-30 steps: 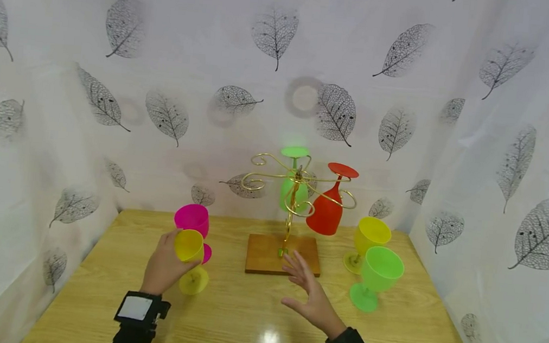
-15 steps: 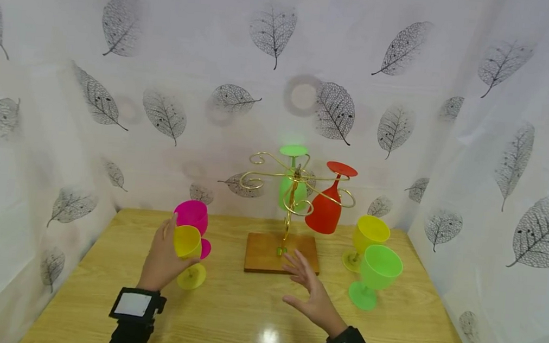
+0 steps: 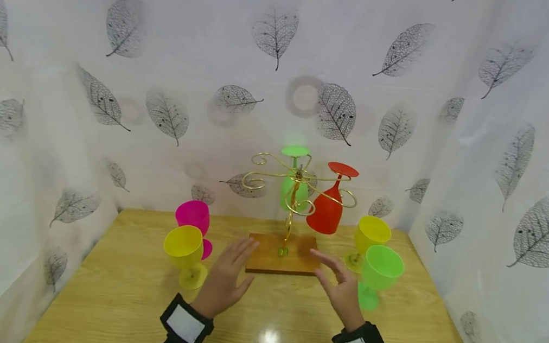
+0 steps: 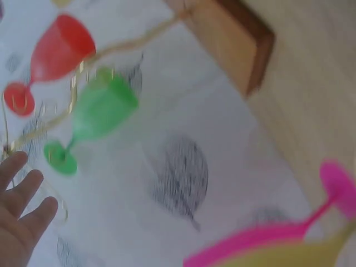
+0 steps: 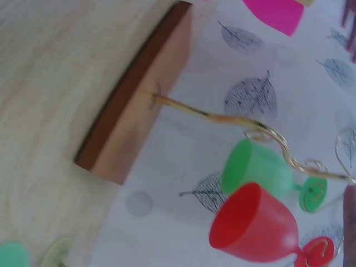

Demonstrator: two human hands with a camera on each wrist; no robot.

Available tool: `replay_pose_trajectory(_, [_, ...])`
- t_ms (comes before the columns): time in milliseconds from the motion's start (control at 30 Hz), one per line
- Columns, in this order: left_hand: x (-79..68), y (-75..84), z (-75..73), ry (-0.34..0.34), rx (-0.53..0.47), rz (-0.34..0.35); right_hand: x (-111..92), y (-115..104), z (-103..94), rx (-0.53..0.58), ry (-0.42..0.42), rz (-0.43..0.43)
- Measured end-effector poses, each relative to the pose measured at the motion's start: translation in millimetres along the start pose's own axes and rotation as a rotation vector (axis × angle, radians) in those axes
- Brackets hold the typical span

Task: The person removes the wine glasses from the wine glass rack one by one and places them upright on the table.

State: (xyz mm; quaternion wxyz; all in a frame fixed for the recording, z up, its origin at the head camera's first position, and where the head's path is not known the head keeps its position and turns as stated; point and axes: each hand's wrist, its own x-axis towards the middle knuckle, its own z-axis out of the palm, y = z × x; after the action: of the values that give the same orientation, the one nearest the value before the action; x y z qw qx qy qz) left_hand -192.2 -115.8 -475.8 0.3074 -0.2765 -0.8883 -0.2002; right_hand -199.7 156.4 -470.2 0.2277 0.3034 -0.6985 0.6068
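My left hand (image 3: 226, 280) is held over the table in front of the rack's wooden base (image 3: 283, 256), fingers extended and holding nothing. Just left of it stands a yellow goblet (image 3: 183, 246), upright, with a magenta goblet (image 3: 193, 218) behind. My right hand (image 3: 342, 294), fingers loosely bent and thumb apart, also holds nothing; it overlaps the foot of an upright green goblet (image 3: 382, 268). From the gold wire rack (image 3: 298, 178) a red goblet (image 3: 323, 214) and another green goblet (image 5: 258, 167) hang upside down by their feet. The left fingers (image 4: 33, 186) show in the left wrist view.
A second yellow goblet (image 3: 372, 234) stands at the back right, behind the upright green one. The wooden table (image 3: 251, 322) ends at a white leaf-print curtain (image 3: 192, 50) at the back and both sides. Several curled rack arms stick out toward the left and front.
My left hand has let go of the yellow goblet and moved right, toward the rack base. The goblet is left standing. My right hand has shifted right, closer to the green goblet.
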Motion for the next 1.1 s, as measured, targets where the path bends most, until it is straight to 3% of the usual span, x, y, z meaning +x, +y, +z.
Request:
replay_pose_trajectory(133, [-4.2, 16.4, 22.9, -0.084, -0.074, 0.018, 25, -8, -22.7, 0.055, 0.218, -0.142])
replay_pose_trajectory(200, [-6.8, 20.9, 29.3, -0.109, -0.096, 0.023, 45, -14, -35.5, 0.026, 0.3, -0.183])
replay_pose_trajectory(267, [-8.7, 24.0, 32.6, -0.129, -0.114, 0.021, 68, -25, -48.2, -0.047, 0.353, -0.205])
replay_pose_trajectory(367, [-11.0, 27.0, 34.3, -0.159, -0.131, 0.005, 104, -31, -67.1, -0.283, 0.376, -0.191])
replay_pose_trajectory(467, [-13.3, 29.9, 33.2, -0.204, -0.155, -0.02, 137, -24, -82.4, -0.551, 0.279, -0.141])
replay_pose_trajectory(567, [-16.6, 32.5, 32.1, -0.266, -0.189, -0.044, 159, -6, -94.3, -0.779, 0.061, -0.099])
replay_pose_trajectory(667, [-19.9, 33.5, 31.0, -0.336, -0.201, -0.08, 172, 9, -100.9, -0.932, -0.161, -0.11])
replay_pose_trajectory(733, [-22.2, 33.1, 31.1, -0.371, -0.202, -0.1, 178, 18, -103.5, -0.999, -0.248, -0.139])
replay_pose_trajectory(867, [-25.7, 32.4, 31.9, -0.406, -0.214, -0.124, 182, 30, -104.5, -1.019, -0.282, -0.209])
replay_pose_trajectory(1100, [-27.2, 30.7, 32.3, -0.397, -0.217, -0.12, 184, 45, -102.9, -0.952, -0.25, -0.286])
